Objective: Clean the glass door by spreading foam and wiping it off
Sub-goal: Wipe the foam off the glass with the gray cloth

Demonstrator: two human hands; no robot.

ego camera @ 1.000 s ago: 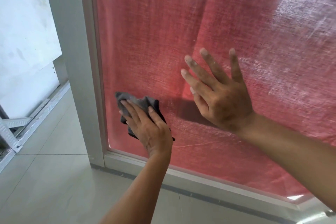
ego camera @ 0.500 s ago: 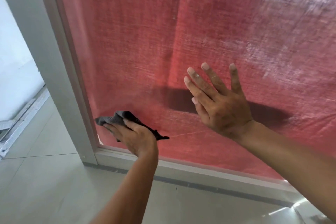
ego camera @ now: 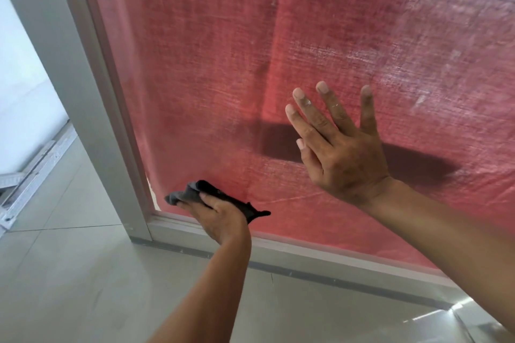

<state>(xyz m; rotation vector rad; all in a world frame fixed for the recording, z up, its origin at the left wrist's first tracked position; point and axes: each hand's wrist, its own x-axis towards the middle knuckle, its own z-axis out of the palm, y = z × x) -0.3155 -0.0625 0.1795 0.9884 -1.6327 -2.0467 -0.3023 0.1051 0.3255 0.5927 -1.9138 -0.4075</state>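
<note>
1. Pale glossy floor tiles [ego camera: 83, 281] run up to a glass door [ego camera: 211, 69] set in a light grey frame [ego camera: 83, 97]; red woven fabric [ego camera: 348, 22] hangs behind the pane and fills it.
2. Whitish, hazy streaks of foam residue [ego camera: 451, 44] cover the upper right part of the glass, while the left and lower parts look clearer.
3. Down at the lower left corner of the pane, the left hand [ego camera: 220, 220] grips a dark grey cloth [ego camera: 200, 193] and presses it against the glass just above the bottom rail, close to the upright of the frame. One end of the cloth sticks out to the left of the fingers, another tail trails to the right.
4. The right hand [ego camera: 342, 153] is held flat against the glass, higher up and to the right, fingers straight and spread, holding nothing. Small white flecks sit on its fingers [ego camera: 309, 108].
5. A dark shadow band [ego camera: 412, 164] falls on the fabric behind that hand.
6. At the far left, metal rails [ego camera: 33, 170] lie along the floor by a white wall [ego camera: 22, 78].
</note>
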